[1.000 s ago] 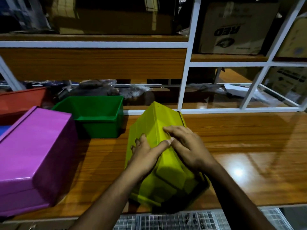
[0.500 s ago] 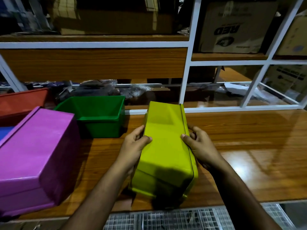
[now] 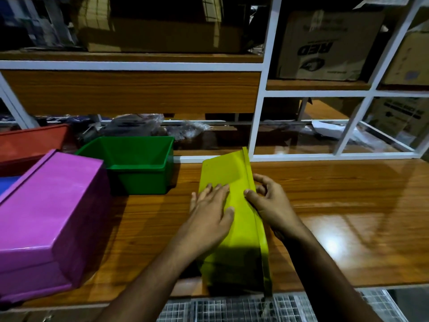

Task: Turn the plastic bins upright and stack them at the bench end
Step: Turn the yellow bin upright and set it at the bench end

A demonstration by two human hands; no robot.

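The yellow bin [image 3: 234,219] stands tipped on its side on the counter [image 3: 336,205], near its front edge. The left hand [image 3: 210,214] lies flat on it, fingers straight. The right hand [image 3: 270,203] curls around its rim, thumb on top.

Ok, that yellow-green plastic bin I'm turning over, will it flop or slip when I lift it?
The yellow-green plastic bin probably stays stiff: its walls look flat and straight. Its glossy surface may be slippery, so the left hand lying flat on it likely grips poorly. It's likely light, being an empty shell.
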